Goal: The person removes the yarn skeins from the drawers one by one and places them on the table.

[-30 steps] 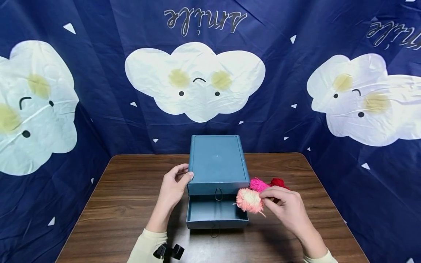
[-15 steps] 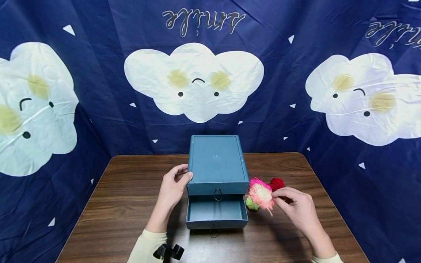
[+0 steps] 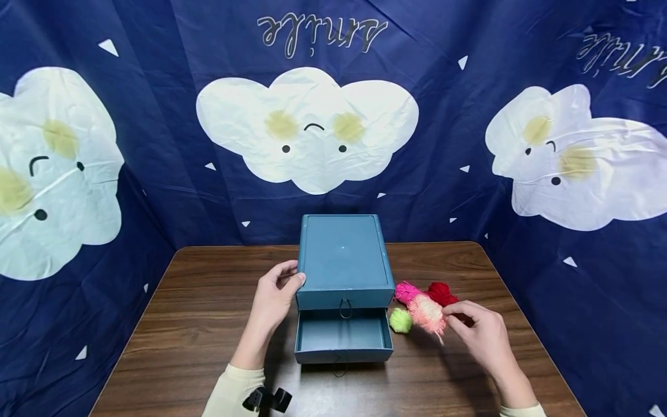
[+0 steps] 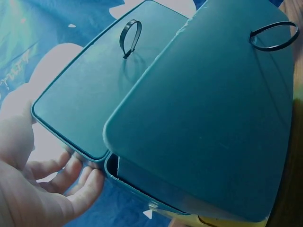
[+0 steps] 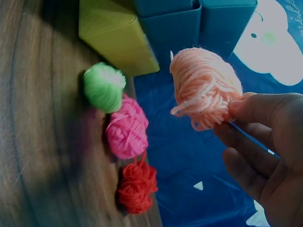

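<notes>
My right hand pinches a peach-coloured ball of yarn between thumb and fingertips, held above the table. My left hand grips the left side of a blue drawer box, with the thumb at its top edge and the fingers along its side. One blue drawer is pulled out at the front and holds nothing visible. Right of the box lie a green yarn ball, a pink yarn ball and a red yarn ball, partly behind the peach one in the head view.
A yellow box-like section shows below the blue parts in the right wrist view. Black loop pulls stick out from the drawer fronts. The wooden table is walled by dark blue cloth printed with clouds.
My right hand has moved right with the peach yarn ball, away from the drawer's right edge, uncovering the green ball. The left hand stays on the box.
</notes>
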`<action>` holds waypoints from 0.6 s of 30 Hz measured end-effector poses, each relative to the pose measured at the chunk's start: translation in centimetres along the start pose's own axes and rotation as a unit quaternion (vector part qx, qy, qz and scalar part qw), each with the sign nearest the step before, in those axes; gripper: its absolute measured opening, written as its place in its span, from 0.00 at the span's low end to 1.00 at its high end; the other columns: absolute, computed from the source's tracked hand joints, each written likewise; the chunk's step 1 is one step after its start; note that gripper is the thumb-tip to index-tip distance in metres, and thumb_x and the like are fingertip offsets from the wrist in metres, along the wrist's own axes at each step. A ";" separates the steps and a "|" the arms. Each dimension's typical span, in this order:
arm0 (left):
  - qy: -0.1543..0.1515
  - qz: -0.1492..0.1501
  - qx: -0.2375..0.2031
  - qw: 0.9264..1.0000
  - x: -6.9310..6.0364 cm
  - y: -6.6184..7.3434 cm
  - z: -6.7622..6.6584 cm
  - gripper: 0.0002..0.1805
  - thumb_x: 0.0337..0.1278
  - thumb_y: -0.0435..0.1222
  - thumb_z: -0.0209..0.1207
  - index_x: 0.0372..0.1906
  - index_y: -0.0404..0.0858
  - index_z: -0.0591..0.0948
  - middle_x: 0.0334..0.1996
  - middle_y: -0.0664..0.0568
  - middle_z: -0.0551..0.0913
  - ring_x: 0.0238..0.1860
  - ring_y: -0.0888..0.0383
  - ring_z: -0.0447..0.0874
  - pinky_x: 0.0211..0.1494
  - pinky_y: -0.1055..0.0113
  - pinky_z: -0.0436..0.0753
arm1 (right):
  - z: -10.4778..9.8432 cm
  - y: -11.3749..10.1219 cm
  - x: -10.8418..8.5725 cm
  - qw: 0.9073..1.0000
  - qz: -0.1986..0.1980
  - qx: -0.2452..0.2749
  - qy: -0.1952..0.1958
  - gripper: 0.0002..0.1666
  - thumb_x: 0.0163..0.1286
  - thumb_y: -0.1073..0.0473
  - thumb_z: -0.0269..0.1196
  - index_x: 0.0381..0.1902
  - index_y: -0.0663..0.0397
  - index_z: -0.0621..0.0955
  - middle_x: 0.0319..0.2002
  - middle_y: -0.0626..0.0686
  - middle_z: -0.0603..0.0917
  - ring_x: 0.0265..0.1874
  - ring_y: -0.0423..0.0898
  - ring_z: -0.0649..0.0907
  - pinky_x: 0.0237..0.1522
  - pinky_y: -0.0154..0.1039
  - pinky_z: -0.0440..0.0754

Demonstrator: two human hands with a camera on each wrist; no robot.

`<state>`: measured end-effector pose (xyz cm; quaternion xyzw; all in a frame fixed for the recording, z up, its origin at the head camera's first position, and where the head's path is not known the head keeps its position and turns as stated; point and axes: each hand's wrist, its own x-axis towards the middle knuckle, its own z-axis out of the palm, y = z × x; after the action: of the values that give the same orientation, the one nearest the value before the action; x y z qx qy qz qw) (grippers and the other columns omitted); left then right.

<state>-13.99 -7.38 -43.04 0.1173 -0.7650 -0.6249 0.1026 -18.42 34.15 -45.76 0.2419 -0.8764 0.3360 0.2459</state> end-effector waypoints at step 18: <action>0.008 -0.007 0.002 1.000 0.3 0.5 0.6 0.24 0.68 0.38 0.64 0.66 0.36 0.78 0.59 0.43 0.80 0.58 0.49 0.79 0.55 0.75 0.77 | 1.0 4.3 -0.5 0.997 0.046 -0.046 -0.040 0.17 0.47 0.69 0.79 0.30 0.40 0.89 0.32 0.41 0.90 0.33 0.40 0.88 0.37 0.24 0.75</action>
<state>-14.51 -6.81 -42.64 0.1278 -0.7644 -0.6233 0.1038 -20.88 36.42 -48.68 0.2033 -0.9104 0.2959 0.2056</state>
